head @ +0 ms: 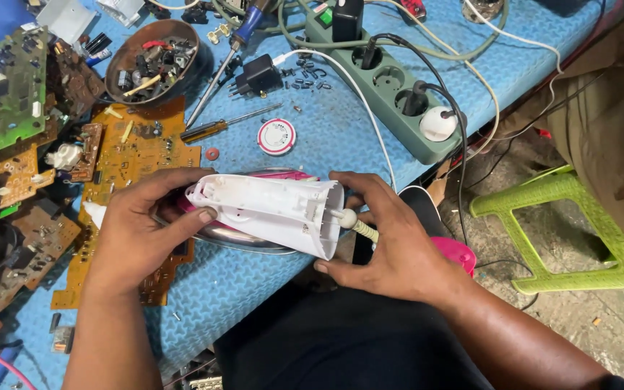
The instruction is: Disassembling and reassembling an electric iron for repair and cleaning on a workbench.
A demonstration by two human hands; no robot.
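Workbench (370, 137): blue ribbed mat crowded with parts; the open iron sits at its near edge, just above the person's lap, so a slip would likely send it off toward the floor.

Power strip (391, 90): green, 4 or more sockets in view, several plugs seated, cables trailing across the mat; I judge a snagged lead could drag something over while the hands turn the iron.

Circuit boards (128, 162): orange and green boards lie to the left, one partly under the left hand; leaning on it could crack a board or bend its parts.

Iron (254, 231): lying on its side between both hands, metal soleplate down toward the mat, pink body showing behind.

White cover (269, 209): loosened plastic shell of the iron, open end facing right; forcing it could snap a clip, as far as I can tell.

Left hand (142, 231): wrapped around the pointed end of the white cover, thumb pressed on its side, fingers curled over the top.

Right hand (380, 238): cupped around the wide rear end, fingers spread, gripping by the cord sleeve (355, 225).

Bowl (153, 61): round dish of small loose components, well apart from the hands; a knock would scatter them.

Screwdriver (218, 126): yellow-handled, lying free near the boards; it could roll.
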